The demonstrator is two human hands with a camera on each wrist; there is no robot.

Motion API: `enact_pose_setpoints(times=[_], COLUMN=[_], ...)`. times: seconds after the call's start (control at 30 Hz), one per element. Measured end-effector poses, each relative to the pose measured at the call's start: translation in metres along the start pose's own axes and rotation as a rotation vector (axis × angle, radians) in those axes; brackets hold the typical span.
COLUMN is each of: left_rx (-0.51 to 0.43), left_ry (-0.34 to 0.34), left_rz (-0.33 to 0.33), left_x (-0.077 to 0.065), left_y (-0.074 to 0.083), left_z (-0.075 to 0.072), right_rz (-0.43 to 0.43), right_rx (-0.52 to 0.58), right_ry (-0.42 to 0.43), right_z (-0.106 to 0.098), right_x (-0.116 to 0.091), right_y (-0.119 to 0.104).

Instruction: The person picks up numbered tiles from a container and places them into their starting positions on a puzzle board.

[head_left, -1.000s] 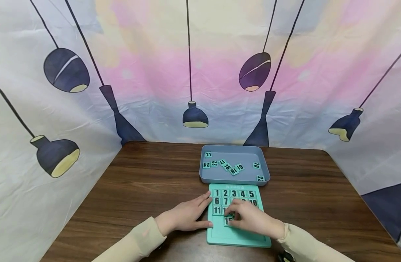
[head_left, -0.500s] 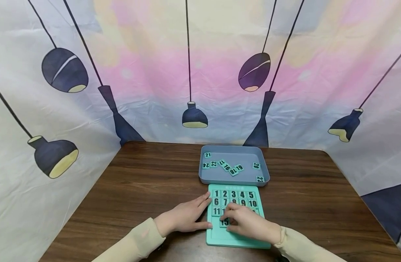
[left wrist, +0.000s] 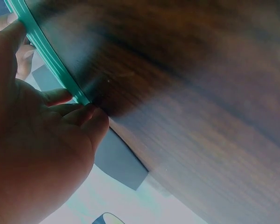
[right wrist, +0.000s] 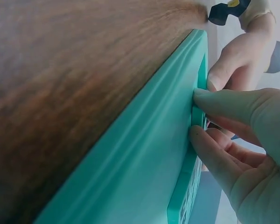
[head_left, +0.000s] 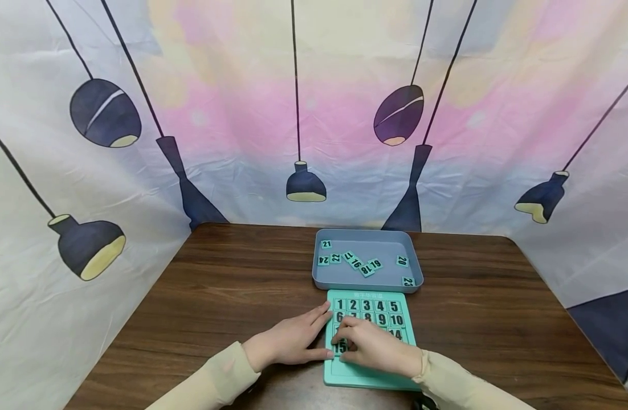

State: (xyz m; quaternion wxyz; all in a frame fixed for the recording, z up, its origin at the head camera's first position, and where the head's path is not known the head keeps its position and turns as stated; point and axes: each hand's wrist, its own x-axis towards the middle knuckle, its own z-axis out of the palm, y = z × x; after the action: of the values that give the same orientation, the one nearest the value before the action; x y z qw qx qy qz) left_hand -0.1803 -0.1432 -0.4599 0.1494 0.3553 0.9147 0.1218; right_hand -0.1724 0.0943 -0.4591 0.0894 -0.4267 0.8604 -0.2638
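A green number board (head_left: pixel 367 376) lies on the table, with number tiles from 1 upward set in rows. My left hand (head_left: pixel 290 340) rests along the board's left edge, fingers straight and thumb spread; in the left wrist view its fingertips touch the green rim (left wrist: pixel 51 58). Over the board, my right hand (head_left: pixel 378 345) pinches the number 15 tile (head_left: pixel 340 347) between thumb and fingers, at the left end of the fourth row. The right wrist view shows the thumb (right wrist: pixel 224 100) and a fingertip at opposite sides of this tile. Part of the third row is hidden under the right hand.
Directly behind the board stands a grey-blue tray (head_left: pixel 321 279) holding several loose number tiles, such as 21 (head_left: pixel 326 244) and 20 (head_left: pixel 402 261). The brown wooden table (head_left: pixel 232 273) ends at a printed cloth backdrop (head_left: pixel 252 114).
My right hand has slid the 15 tile leftward across the board, from below the second column to the left edge. The left hand has stayed in place.
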Motion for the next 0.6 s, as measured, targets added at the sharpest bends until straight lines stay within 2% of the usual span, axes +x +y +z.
enact_pose_setpoints(times=[0.2, 0.33, 0.43, 0.6], left_rx=[0.000, -0.001, 0.000, 0.003], left_ry=[0.000, 0.005, 0.011, 0.019], left_rz=[-0.003, 0.002, 0.008, 0.013], left_x=[0.001, 0.001, 0.001, 0.000], left_y=[0.001, 0.001, 0.001, 0.001], left_z=[0.000, 0.001, 0.001, 0.000], right_rz=[0.003, 0.017, 0.043, 0.094], right_rx=[0.009, 0.052, 0.068, 0.057], right_ry=[-0.012, -0.011, 0.004, 0.098], right_z=[-0.002, -0.010, -0.024, -0.059], right_x=[0.000, 0.002, 0.006, 0.014], right_y=[0.000, 0.000, 0.004, 0.018])
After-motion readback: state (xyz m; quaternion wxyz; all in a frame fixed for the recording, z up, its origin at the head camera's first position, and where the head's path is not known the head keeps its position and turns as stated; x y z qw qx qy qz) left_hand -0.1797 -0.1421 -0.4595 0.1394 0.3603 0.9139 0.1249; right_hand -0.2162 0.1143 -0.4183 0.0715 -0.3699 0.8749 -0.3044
